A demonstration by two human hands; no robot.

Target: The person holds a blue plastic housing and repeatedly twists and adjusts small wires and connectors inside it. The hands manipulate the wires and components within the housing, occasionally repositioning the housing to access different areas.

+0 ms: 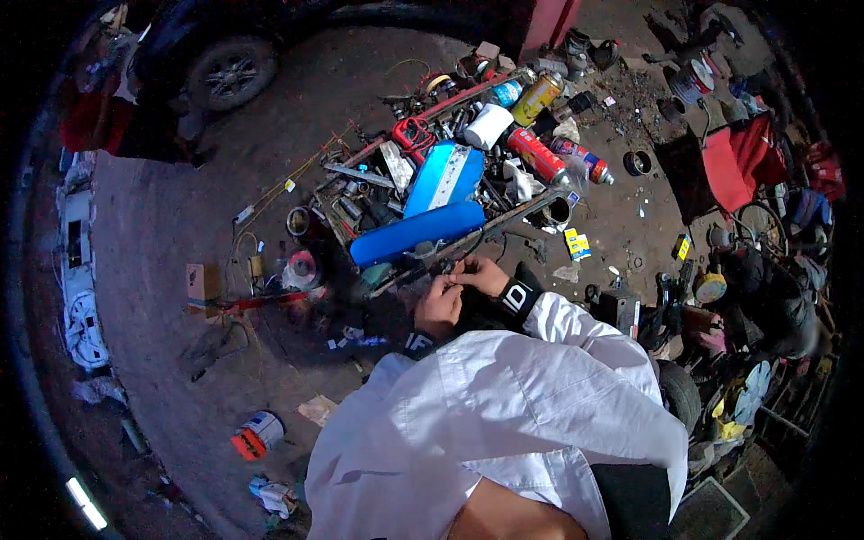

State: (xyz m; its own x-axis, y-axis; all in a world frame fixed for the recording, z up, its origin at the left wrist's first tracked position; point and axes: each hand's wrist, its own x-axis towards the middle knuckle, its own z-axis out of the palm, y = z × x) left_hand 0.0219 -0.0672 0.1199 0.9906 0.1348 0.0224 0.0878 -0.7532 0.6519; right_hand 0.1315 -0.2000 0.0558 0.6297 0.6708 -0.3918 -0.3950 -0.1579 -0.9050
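My left hand (pixel 437 309) and my right hand (pixel 484 275) meet in front of my chest, at the near edge of a tool tray (pixel 506 220). Fingers of both are pinched together around something small and dark, too small to make out. Just beyond them lies a long blue rounded object (pixel 418 232) along the tray's near side. Behind it rests a blue piece with a silver stripe (pixel 445 178). Sockets and metal tools fill the tray around these, with a coiled red cable (pixel 413 137) among them.
Spray cans, one red (pixel 537 155) and one yellow (pixel 538 99), lie at the tray's right beside a white cylinder (pixel 489 126). A paint bucket (pixel 258 436) sits on the floor at lower left. A car wheel (pixel 231 74) is far left; clutter and red cloth (pixel 742 162) line the right.
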